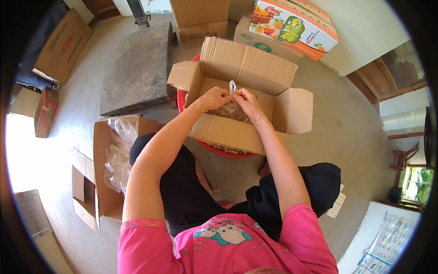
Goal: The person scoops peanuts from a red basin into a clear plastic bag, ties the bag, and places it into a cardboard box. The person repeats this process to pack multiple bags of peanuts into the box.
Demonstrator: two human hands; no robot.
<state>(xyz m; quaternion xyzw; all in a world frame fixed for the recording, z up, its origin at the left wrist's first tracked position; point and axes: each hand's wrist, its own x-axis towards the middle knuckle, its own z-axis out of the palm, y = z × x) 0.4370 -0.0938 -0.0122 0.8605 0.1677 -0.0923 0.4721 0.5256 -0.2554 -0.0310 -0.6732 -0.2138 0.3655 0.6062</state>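
Note:
My left hand point(216, 98) and my right hand point(248, 103) meet over an open cardboard box point(226, 132). Their fingertips pinch the gathered neck of a clear plastic bag point(232, 111), whose top loop sticks up between them. The bag is inside the box and holds small tan pieces that look like unshelled peanuts; my hands and the front flap cover part of it. All the box flaps are spread outwards. Beneath the box is a red plastic basin point(236, 155), with more of the peanut-like pieces point(224, 149) showing at its front rim.
By my left knee, a cardboard box point(99, 137) holds crumpled clear plastic bags point(118, 161). A platform scale point(137, 68) stands front left. Ahead are a printed orange-and-white carton point(294, 29) on another carton and a brown cardboard box point(202, 20). A large carton point(63, 46) leans far left.

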